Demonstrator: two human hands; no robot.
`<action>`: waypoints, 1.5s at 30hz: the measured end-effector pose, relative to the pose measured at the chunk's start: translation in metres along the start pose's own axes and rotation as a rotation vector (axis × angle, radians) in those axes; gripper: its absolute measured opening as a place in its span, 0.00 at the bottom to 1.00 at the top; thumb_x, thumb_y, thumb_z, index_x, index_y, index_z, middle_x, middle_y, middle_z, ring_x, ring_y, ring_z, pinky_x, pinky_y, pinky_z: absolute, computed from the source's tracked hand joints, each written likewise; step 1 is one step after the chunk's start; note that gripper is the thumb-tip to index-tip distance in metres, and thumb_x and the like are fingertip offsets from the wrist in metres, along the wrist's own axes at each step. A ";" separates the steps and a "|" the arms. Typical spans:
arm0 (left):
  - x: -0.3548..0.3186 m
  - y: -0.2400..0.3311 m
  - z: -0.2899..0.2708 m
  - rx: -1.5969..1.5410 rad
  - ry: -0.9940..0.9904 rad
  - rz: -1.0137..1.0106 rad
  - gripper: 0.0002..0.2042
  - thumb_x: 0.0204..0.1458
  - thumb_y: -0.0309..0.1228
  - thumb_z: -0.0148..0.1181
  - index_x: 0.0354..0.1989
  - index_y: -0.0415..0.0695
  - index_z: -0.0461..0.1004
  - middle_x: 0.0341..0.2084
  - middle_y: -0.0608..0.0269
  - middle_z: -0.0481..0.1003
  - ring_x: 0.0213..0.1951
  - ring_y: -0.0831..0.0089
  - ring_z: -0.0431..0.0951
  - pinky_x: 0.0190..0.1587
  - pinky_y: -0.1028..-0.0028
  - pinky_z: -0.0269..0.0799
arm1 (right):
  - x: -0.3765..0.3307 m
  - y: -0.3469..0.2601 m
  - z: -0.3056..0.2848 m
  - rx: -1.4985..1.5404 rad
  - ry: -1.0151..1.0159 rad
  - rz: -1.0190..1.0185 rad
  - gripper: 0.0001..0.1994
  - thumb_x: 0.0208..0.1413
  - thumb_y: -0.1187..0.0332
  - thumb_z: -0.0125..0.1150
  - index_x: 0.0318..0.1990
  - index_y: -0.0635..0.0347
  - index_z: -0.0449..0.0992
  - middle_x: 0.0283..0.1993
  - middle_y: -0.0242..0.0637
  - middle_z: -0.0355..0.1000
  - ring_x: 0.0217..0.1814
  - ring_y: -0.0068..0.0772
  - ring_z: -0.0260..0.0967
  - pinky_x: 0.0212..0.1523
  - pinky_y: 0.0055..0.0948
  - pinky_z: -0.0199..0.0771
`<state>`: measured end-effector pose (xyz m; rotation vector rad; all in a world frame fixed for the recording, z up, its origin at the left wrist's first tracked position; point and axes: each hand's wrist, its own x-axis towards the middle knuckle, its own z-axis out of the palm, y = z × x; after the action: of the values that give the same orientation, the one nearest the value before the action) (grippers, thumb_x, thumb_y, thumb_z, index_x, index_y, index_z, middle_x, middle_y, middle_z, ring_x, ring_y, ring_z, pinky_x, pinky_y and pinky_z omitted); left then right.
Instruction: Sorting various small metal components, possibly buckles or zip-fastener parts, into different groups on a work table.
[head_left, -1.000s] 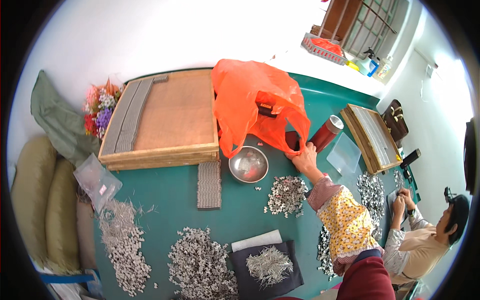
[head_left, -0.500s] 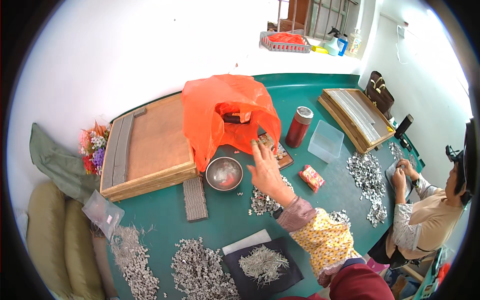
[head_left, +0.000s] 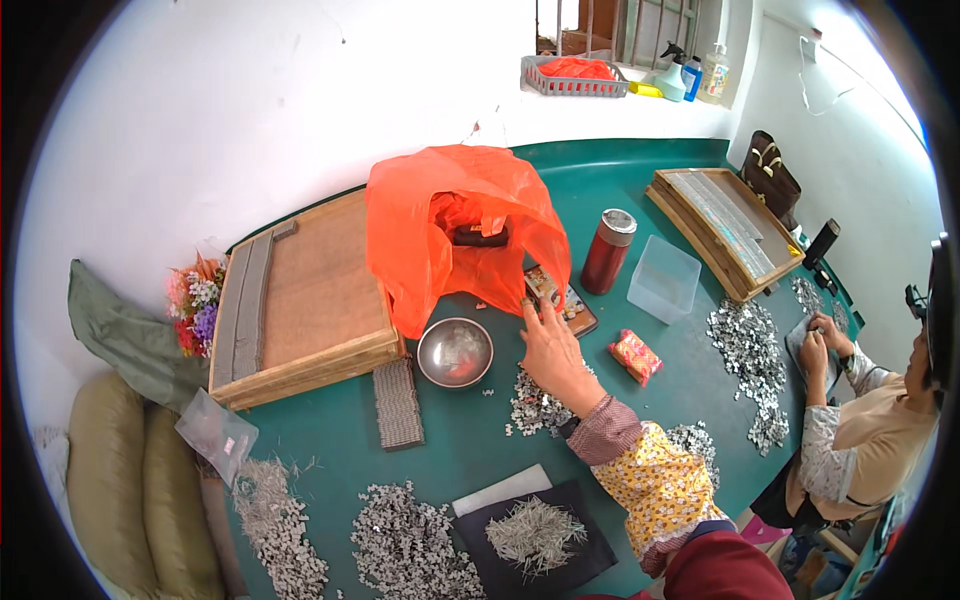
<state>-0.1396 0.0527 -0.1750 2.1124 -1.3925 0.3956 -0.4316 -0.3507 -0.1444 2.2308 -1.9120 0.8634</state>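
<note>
Cloth: dark square cloth (head_left: 530, 540) lies nearest, with thin pale sticks on it.
Hand: right hand (head_left: 552, 352) is reaching out flat, fingers open, holding nothing.
Pile: small grey metal bits (head_left: 535, 405) lie under the wrist.
Bowl: round shiny metal bowl (head_left: 455, 352) sits just left.
Bag: big orange plastic bag (head_left: 455, 235) stands behind, fingertips near it.
Left hand: not seen.

I note an orange plastic bag (head_left: 455, 230) on the dark green table (head_left: 640, 175), a silver bowl (head_left: 455, 352) and a dark red flask (head_left: 606, 254). My sleeve (head_left: 655, 480) is yellow, red-dotted, with a plaid cuff.
</note>
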 end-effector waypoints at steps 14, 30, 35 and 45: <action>0.000 0.002 -0.002 0.000 -0.024 0.010 0.16 0.58 0.33 0.54 0.49 0.35 0.76 0.48 0.39 0.73 0.50 0.42 0.72 0.56 0.48 0.66 | -0.006 -0.006 -0.008 0.124 -0.095 0.032 0.32 0.55 0.70 0.60 0.64 0.74 0.55 0.62 0.61 0.59 0.63 0.60 0.60 0.61 0.45 0.64; -0.001 0.000 -0.003 0.021 -0.056 0.039 0.15 0.57 0.31 0.54 0.49 0.37 0.76 0.48 0.40 0.72 0.50 0.43 0.71 0.57 0.50 0.65 | -0.020 -0.023 -0.068 0.075 -0.067 -0.140 0.30 0.52 0.70 0.61 0.62 0.70 0.59 0.62 0.57 0.62 0.58 0.54 0.66 0.58 0.45 0.65; -0.005 -0.004 -0.005 0.007 -0.051 0.047 0.13 0.58 0.30 0.53 0.47 0.35 0.76 0.46 0.40 0.72 0.51 0.43 0.70 0.57 0.50 0.64 | -0.063 -0.048 -0.106 0.097 -0.072 -0.298 0.27 0.52 0.71 0.61 0.59 0.70 0.63 0.60 0.55 0.64 0.57 0.52 0.67 0.55 0.43 0.66; -0.010 -0.001 -0.006 -0.162 -0.063 -0.080 0.09 0.54 0.23 0.55 0.42 0.34 0.71 0.48 0.40 0.68 0.55 0.43 0.64 0.58 0.48 0.59 | -0.196 -0.068 -0.155 0.211 -0.173 -0.426 0.15 0.50 0.75 0.59 0.47 0.68 0.72 0.51 0.50 0.70 0.51 0.47 0.69 0.53 0.41 0.66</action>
<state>-0.1427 0.0638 -0.1755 2.0559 -1.3232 0.1793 -0.4370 -0.0984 -0.0845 2.7716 -1.3610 0.8569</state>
